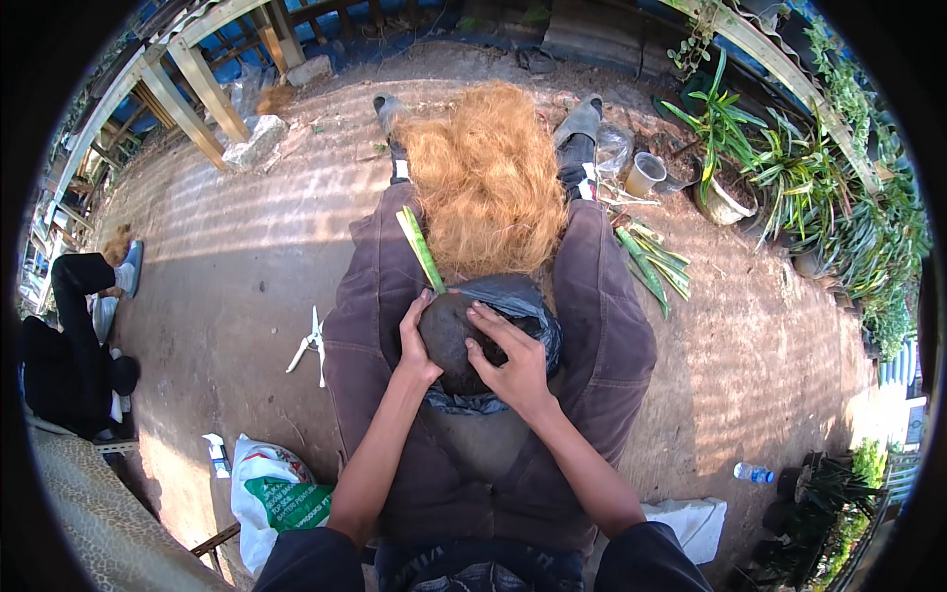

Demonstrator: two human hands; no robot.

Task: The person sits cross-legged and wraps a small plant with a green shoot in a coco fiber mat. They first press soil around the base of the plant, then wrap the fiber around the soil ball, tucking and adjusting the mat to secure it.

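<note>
Between my knees, my left hand (416,342) cups the near side of a round ball of dark soil (444,325). The fingers and thumb of my right hand (518,362) press on its top and right side. A variegated snake plant leaf cutting (419,248) stands out of the ball's far left edge, tilted left. Below and behind the ball is a black plastic bag (547,325) holding dark material, partly hidden by my hands. A large heap of orange-brown coconut fibre (488,177) lies just beyond it, between my lower legs.
White-handled pruning shears (309,346) lie left of my leg. Cut snake plant leaves (655,263) and a plastic cup (645,174) are at right, near potted plants (725,196). A printed sack (274,496) stands at lower left; another person (74,348) sits far left.
</note>
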